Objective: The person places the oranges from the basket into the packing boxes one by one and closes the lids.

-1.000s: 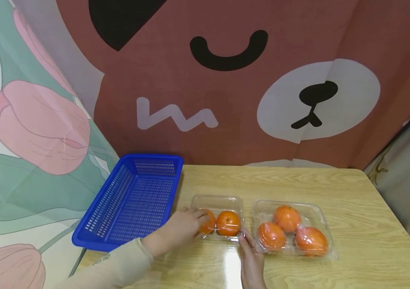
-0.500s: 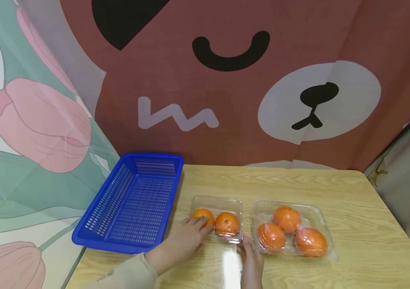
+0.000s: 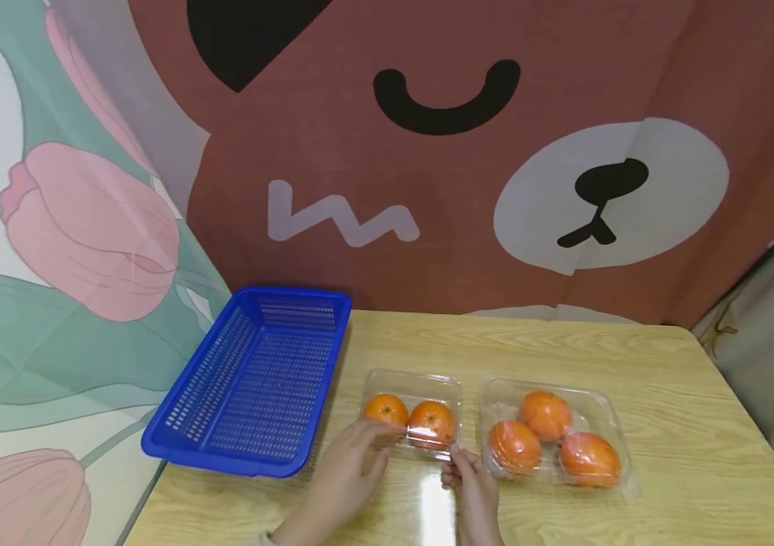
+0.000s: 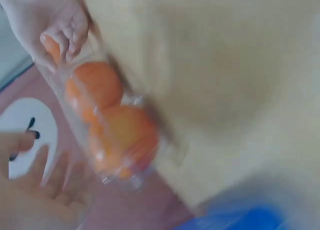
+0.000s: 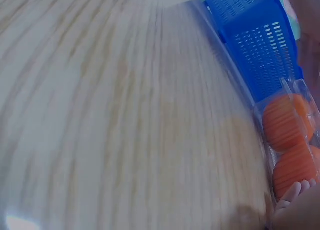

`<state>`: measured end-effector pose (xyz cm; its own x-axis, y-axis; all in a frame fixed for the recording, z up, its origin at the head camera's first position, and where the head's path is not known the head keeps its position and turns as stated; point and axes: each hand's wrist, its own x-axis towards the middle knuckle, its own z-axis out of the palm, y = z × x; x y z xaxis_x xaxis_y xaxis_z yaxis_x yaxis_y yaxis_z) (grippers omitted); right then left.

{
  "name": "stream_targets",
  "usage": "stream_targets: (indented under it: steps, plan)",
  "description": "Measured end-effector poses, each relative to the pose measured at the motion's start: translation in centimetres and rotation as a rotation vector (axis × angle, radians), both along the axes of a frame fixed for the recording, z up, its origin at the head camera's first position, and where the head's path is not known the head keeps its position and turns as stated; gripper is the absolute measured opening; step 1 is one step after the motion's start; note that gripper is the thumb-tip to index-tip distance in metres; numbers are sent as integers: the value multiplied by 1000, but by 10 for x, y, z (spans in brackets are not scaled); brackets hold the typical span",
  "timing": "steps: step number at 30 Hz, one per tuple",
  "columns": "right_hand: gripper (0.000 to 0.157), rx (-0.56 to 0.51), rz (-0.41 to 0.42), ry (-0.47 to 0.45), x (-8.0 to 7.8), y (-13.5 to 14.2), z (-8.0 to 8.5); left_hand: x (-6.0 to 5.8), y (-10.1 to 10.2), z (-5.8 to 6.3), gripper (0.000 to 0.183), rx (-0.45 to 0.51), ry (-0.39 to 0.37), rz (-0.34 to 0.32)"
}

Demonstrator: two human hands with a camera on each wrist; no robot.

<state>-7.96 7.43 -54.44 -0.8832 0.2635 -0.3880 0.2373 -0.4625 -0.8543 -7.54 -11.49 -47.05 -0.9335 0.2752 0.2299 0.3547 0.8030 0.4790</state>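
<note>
A small clear plastic fruit box (image 3: 414,385) stands on the table with two oranges (image 3: 431,425) side by side in it. At its front right corner, my right hand (image 3: 475,485) pinches the edge between thumb and curled fingers. My left hand (image 3: 349,470) is by the front left corner, fingers extended and overlapping the left orange in the head view. The left wrist view shows that hand (image 4: 40,195) with fingers spread beside the blurred box. To the right is a larger clear box (image 3: 594,409) holding three orange fruits (image 3: 588,459).
A blue perforated plastic basket (image 3: 267,394) stands at the left on the wood-grain table (image 3: 687,425). Behind the table hangs a cloth backdrop (image 3: 332,273) with a bear's face; a tulip-patterned cloth (image 3: 93,227) hangs at the left.
My left hand has drawn back off the left orange, toward the front edge of the box. The right hand stays at the front right corner.
</note>
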Motion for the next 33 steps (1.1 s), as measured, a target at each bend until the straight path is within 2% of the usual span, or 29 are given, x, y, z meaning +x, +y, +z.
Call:
stream_targets:
  steps: [3, 7, 13, 18, 21, 26, 33]
  plan:
    - [17, -72, -25, 9, -1, -2, 1, 13, -7, -7, 19, 213, -149, 113]
    - [16, -126, -34, 28, -1, -1, 3, 19, -14, -18, 21, 421, -328, 200]
    - [14, -116, -76, 15, -1, -1, 3, 14, -20, -29, 27, 567, -466, 277]
    - [12, -103, -93, 26, -1, -1, 3, 2, -16, -36, 45, 750, -617, 288]
    - [12, -87, -97, 36, -1, -1, 2, -5, -14, -39, 49, 811, -655, 281]
    - [12, -36, -95, 12, -1, -1, 0, -10, -12, -45, 41, 817, -653, 296]
    - [9, 2, -101, 0, -3, -1, 0, -15, -13, -48, 39, 848, -669, 302]
